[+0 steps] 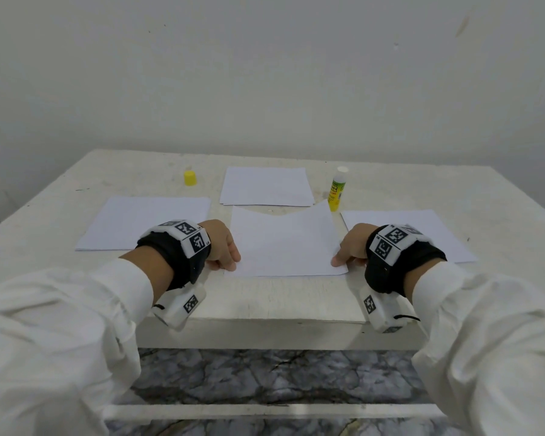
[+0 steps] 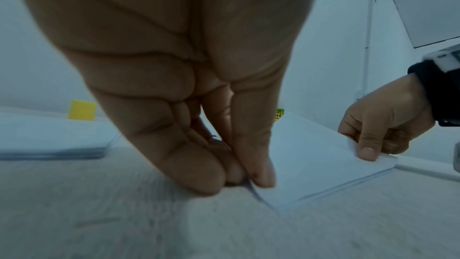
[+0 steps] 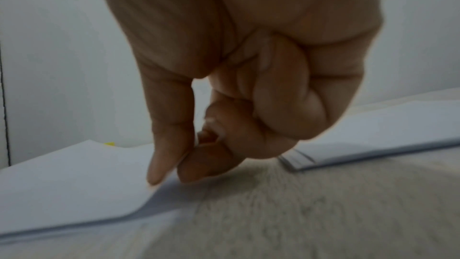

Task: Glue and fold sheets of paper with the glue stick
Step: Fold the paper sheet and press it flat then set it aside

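Observation:
A white sheet of paper (image 1: 285, 247) lies in the middle of the table near the front edge, its far edge curling up. My left hand (image 1: 225, 251) pinches the sheet's near left corner (image 2: 263, 186) between thumb and fingers. My right hand (image 1: 348, 251) pinches the near right corner (image 3: 161, 184) the same way. The glue stick (image 1: 337, 190) stands upright behind the sheet, uncapped, white tip up. Its yellow cap (image 1: 190, 177) sits apart at the far left.
Three more lots of white paper lie on the white table (image 1: 265, 303): a stack at the left (image 1: 145, 221), one at the back centre (image 1: 266, 187), one at the right (image 1: 422, 229). A plain wall stands behind the table; marbled floor shows below its front edge.

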`<control>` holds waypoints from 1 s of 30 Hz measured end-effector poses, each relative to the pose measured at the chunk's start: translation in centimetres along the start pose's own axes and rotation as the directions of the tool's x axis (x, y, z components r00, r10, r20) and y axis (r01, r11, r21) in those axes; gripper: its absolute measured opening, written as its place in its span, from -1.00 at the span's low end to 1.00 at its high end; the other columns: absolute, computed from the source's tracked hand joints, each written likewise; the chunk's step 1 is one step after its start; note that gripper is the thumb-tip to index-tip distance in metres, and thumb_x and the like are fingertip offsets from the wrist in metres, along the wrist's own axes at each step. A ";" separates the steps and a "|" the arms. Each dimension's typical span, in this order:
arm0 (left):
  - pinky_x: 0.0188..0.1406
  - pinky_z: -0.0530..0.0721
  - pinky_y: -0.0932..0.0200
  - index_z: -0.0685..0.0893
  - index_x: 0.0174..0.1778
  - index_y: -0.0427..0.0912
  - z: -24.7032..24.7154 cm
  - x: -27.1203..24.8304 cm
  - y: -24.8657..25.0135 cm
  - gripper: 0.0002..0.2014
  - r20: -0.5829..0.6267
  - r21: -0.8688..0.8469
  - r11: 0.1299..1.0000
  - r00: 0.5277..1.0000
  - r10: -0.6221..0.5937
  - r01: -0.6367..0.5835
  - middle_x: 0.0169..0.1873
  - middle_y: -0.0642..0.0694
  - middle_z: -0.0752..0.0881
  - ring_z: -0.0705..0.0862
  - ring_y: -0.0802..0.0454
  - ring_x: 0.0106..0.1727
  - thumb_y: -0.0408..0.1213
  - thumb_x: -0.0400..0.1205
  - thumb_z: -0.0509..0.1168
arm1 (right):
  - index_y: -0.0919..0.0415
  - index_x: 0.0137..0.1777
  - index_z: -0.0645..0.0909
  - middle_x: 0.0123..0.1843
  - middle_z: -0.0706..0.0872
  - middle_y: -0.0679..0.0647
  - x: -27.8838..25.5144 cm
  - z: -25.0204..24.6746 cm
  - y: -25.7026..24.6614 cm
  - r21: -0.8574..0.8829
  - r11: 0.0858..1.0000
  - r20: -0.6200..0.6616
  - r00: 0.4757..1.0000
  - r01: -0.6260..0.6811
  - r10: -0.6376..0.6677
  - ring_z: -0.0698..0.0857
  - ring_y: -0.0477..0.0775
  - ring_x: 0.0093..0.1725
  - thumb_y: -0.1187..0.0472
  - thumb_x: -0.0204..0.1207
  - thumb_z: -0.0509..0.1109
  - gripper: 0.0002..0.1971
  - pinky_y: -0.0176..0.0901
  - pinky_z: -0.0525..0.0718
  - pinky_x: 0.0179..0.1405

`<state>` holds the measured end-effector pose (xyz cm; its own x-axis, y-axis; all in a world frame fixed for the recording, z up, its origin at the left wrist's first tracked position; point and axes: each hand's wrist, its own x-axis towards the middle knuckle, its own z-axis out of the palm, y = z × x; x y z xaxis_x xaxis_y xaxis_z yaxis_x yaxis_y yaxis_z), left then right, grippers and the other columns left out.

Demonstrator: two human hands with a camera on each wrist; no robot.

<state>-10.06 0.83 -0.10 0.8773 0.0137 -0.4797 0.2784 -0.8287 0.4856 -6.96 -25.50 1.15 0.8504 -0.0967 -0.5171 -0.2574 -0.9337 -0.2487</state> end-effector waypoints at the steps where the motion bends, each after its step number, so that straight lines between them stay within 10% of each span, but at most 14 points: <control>1: -0.56 0.59 0.46 0.79 -0.18 -0.19 0.0 0.0 0.1 -0.88 -0.002 0.005 1.000 1.000 0.000 0.000 -0.42 -0.04 0.71 0.62 0.19 -0.52 -0.44 0.43 0.55 | 0.26 -0.31 0.57 -0.37 0.63 0.10 0.1 0.1 0.0 0.001 1.000 -0.001 1.000 0.003 -0.003 0.56 0.05 -0.39 0.15 0.33 0.63 -0.72 -0.14 0.55 -0.18; 16: -0.49 0.63 0.39 0.68 0.04 -0.12 0.1 0.1 0.4 -0.71 -0.010 0.090 0.996 1.000 0.024 -0.023 -0.37 -0.05 0.68 0.64 0.11 -0.46 -0.43 0.45 0.53 | 0.27 -0.33 0.54 -0.32 0.66 0.10 0.1 0.5 -0.3 -0.052 0.999 -0.014 1.000 0.012 -0.013 0.64 0.09 -0.26 0.18 0.35 0.61 -0.72 -0.15 0.58 -0.13; 22: 0.38 0.43 0.08 0.23 0.63 0.06 -0.3 0.3 1.3 -0.22 0.018 0.581 0.813 0.999 0.037 -0.040 0.49 -0.11 0.41 0.44 -0.11 0.47 -0.03 0.52 0.46 | 0.25 0.45 0.44 0.40 0.54 0.19 -0.4 0.9 -2.5 -0.341 0.938 -0.069 0.994 0.060 -0.088 0.57 0.23 0.35 0.06 0.35 0.60 -0.29 0.01 0.56 0.33; 30: 0.58 0.18 -0.22 -0.10 0.68 -0.07 -1.2 3.9 0.5 0.15 0.140 0.806 0.576 0.990 0.032 -0.133 0.68 -0.10 -0.02 0.08 -0.28 0.62 0.39 0.36 0.37 | 0.18 0.47 0.40 0.41 0.55 0.13 1.5 5.1 -11.8 -0.515 0.788 0.181 0.941 0.339 -0.286 0.57 0.25 0.33 -0.44 0.05 0.52 0.06 0.19 0.52 0.31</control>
<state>-6.05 1.17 -0.80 0.8228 -0.0915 -0.5609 -0.2711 -0.9306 -0.2460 -5.02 -12.87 -0.88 0.7909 0.2386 -0.5636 0.3212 -0.9457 0.0504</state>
